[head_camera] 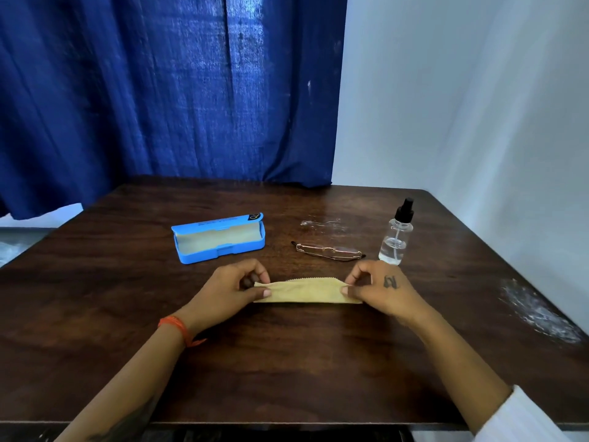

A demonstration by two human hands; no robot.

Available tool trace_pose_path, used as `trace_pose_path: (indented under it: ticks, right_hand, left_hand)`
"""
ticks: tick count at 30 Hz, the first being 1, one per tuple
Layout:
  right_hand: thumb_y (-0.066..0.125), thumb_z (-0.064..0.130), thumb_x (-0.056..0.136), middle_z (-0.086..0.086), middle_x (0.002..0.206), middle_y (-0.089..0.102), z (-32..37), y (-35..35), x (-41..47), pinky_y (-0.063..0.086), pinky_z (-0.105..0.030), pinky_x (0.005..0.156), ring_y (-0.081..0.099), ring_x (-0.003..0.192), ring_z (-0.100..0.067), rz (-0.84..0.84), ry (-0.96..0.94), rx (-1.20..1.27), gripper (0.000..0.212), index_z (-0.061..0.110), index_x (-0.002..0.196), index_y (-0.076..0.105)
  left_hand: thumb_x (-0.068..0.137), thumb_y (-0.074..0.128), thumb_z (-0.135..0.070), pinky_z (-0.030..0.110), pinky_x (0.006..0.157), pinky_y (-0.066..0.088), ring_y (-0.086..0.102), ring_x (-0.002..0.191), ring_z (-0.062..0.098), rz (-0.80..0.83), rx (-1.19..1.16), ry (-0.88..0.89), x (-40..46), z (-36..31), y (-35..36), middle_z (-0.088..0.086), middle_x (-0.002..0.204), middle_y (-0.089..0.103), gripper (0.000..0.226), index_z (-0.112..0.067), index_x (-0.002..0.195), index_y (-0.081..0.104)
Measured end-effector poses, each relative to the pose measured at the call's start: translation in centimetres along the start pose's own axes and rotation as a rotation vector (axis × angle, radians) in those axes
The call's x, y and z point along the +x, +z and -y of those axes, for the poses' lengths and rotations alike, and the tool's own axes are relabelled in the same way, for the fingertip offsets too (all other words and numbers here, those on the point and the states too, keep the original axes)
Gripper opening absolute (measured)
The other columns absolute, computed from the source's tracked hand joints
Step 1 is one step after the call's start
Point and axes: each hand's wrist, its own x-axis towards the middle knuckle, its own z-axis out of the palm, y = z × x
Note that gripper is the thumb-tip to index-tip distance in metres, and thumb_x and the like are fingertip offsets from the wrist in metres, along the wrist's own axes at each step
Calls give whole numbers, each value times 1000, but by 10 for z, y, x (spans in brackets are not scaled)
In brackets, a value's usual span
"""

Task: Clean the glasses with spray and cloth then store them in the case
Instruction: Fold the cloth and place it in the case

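Both hands pinch a folded yellow cloth (307, 292) flat on the counter (287, 362): left hand (229, 290) at its 9 o'clock end, right hand (379, 290) at 3 o'clock. Folded glasses (330, 252) lie at the cloth's 12 o'clock, the open blue case (220, 239) at 10, the spray bottle (396, 236) at 2.

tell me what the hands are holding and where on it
The yellow cloth, folded into a strip: the left hand pinches its left end, the right hand its right end.

A blue curtain (165, 90) is hanging across the upper left, a white wall (462, 106) filling the right, a dark wooden counter (287, 362) spreading below.
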Motion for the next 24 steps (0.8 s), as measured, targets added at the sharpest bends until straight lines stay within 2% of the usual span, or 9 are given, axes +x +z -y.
trace_pose_path:
  ticks: [2, 3, 6, 10, 13, 16, 18, 21, 24]
  right_hand:
    - [75, 10, 74, -5, 79, 68, 10, 0, 5, 54, -32, 68, 63, 73, -16, -12, -25, 165, 14, 18, 70, 64]
    - [74, 6, 74, -10, 78, 68, 16, 1, 9, 57, -29, 62, 64, 68, -17, -9, -37, 247, 14, 16, 71, 65]
    - [75, 1, 73, -14, 78, 68, 35, 10, 25, 54, -19, 52, 64, 61, -16, -45, -68, 338, 16, 14, 74, 67]
    - [78, 10, 70, 4, 76, 68, 63, 36, 57, 51, -24, 67, 61, 72, -10, -170, -155, 210, 15, 21, 75, 71]
    - [77, 13, 72, 12, 75, 64, 82, 58, 80, 42, -12, 61, 54, 66, 2, -250, -233, 161, 12, 23, 76, 70]
    - [73, 11, 75, 9, 79, 68, 93, 80, 97, 38, -2, 58, 51, 63, 6, -307, -268, 134, 10, 20, 78, 70]
    - [71, 7, 77, 2, 86, 72, 95, 91, 104, 42, -6, 65, 58, 72, -2, -328, -266, 145, 9, 16, 80, 71]
    - [69, 5, 78, -4, 90, 72, 94, 103, 111, 50, -27, 79, 64, 84, -15, -344, -276, 149, 9, 12, 82, 71]
    - [68, 3, 78, -4, 93, 71, 92, 109, 113, 48, -25, 80, 61, 86, -14, -368, -299, 130, 11, 12, 85, 70]
  left_hand:
    - [75, 73, -10, 17, 61, 52, 64, 68, 10, -52, -229, -64, -3, 1, -10, 0, 79, 66, 16, -21, 82, 65]
    - [74, 72, -5, 17, 59, 53, 65, 64, 10, -93, -322, -87, -4, 3, -17, 0, 75, 66, 17, -18, 83, 66]
    - [71, 72, 3, 15, 55, 52, 64, 59, 9, -294, -408, -114, -7, 13, -37, 4, 71, 63, 20, -15, 79, 67]
    - [71, 74, 1, 8, 54, 48, 62, 57, 5, -532, -255, -132, -5, 28, -60, 3, 68, 66, 18, -17, 73, 68]
    - [72, 73, -4, 1, 55, 43, 62, 63, 5, -675, -72, -144, 1, 38, -71, -1, 71, 68, 13, -16, 75, 68]
    - [74, 71, -5, 0, 60, 41, 61, 68, 5, -739, 26, -145, 7, 47, -77, 0, 74, 68, 11, -16, 77, 68]
    - [75, 70, -5, 4, 63, 40, 60, 69, 5, -767, 76, -137, 10, 53, -76, 0, 75, 69, 13, -17, 77, 68]
    - [74, 68, 0, 19, 71, 46, 62, 72, 13, -814, 156, -83, 12, 63, -71, 4, 82, 69, 16, -15, 80, 67]
    - [74, 68, 2, 20, 71, 45, 60, 72, 14, -824, 209, -53, 13, 70, -67, 7, 85, 67, 16, -13, 81, 66]
